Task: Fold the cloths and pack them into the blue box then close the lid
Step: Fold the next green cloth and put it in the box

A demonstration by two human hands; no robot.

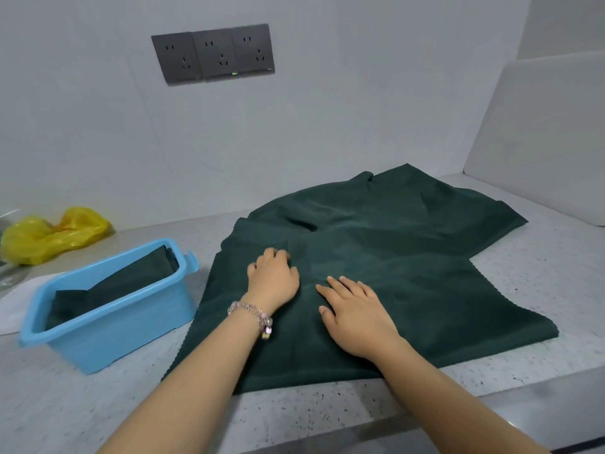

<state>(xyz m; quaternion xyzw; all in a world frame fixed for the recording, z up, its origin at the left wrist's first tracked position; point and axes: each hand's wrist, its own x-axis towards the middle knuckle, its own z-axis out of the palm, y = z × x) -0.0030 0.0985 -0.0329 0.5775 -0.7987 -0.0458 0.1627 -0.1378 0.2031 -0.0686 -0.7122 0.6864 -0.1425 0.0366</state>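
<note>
Head view: one wide-angle frame looking forward and down along both forearms onto a speckled grey counter [98, 404] set against a pale wall [327, 109].
Green cloths: dark green cloths [393, 257] lie spread over the middle and right of the counter, overlapping and wrinkled toward the wall; the near edge reaches the counter's front edge, and the left edge lies just beside the box.
Left hand: the left hand [273, 278] rests on the cloth near its left-centre, knuckles up, fingers curled down into the fabric; whether fabric is pinched between them cannot be told.
Bracelet: a beaded bracelet [253, 314] circles the left wrist.
Right hand: the right hand [355, 317] lies palm down on the cloth just right of the left hand, fingers straight and slightly spread, pressing flat and gripping nothing.
Blue box: a light blue plastic box [124, 332] stands on the left part of the counter, open at the top, with a latch tab on its right end.
Box contents: a folded dark green cloth [111, 290] lies inside the box, its far end leaning up against the far wall of the box.
White sheet: a flat white sheet [13, 306] lies under and to the left of the box.
Yellow bag: a crumpled yellow plastic bag [49, 234] sits at the back left of the counter, against the wall.
Sockets: three dark grey wall sockets [212, 54] are mounted in a row above the counter.
White panel: a white board [540, 142] leans at the right end of the counter.
</note>
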